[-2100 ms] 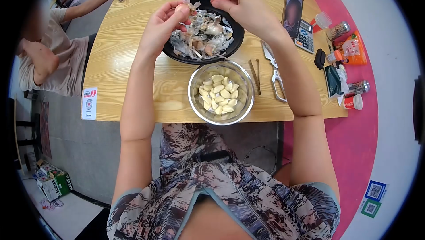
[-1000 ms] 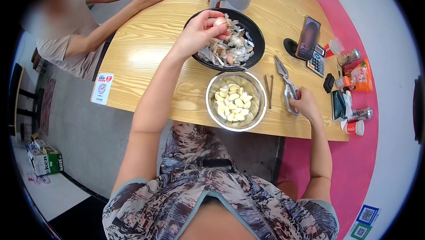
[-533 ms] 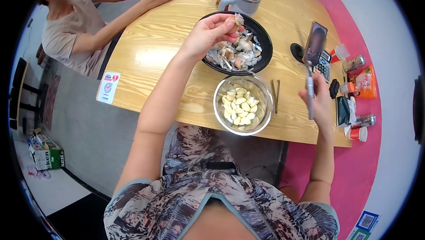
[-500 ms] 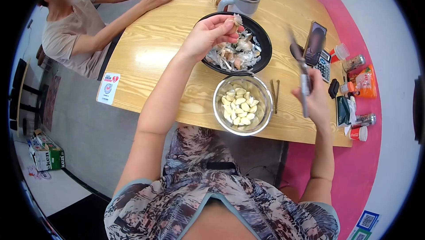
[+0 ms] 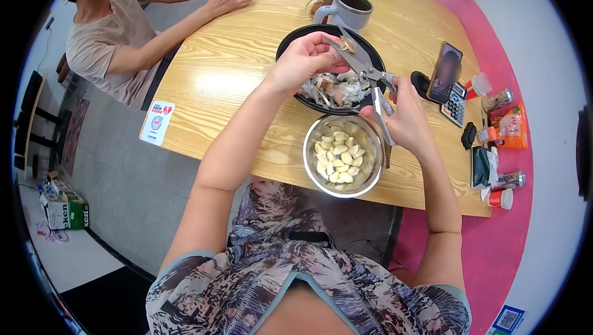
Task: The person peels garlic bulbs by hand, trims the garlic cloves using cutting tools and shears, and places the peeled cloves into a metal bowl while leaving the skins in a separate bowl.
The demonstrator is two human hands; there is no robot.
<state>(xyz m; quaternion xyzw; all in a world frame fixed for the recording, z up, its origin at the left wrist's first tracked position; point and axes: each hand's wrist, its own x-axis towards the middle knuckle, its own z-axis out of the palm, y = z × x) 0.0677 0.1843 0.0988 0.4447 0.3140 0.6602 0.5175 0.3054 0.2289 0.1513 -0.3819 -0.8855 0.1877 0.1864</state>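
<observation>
Over the black plate (image 5: 287, 49) my left hand (image 5: 312, 60) pinches a garlic clove, largely hidden by its fingers, with papery skin at its tip. My right hand (image 5: 401, 113) has its fingers in the handles of metal scissors (image 5: 369, 71). The scissor blades are spread around the skin end of the clove. Garlic skins (image 5: 340, 90) and some unpeeled pieces lie on the plate. Just below it stands a steel bowl (image 5: 312, 177) with several peeled cloves (image 5: 340, 156) inside.
Behind the plate are a grey mug (image 5: 352, 11) and a glass jar. At right stand a phone (image 5: 445, 72), a calculator (image 5: 454, 105), small jars and an orange packet (image 5: 513, 128). A person (image 5: 114, 38) sits at the left holding a phone.
My right hand took the scissors from the table, lifted them and brought them left to the clove in my left hand. The view has shifted, so the table items appear further right.
</observation>
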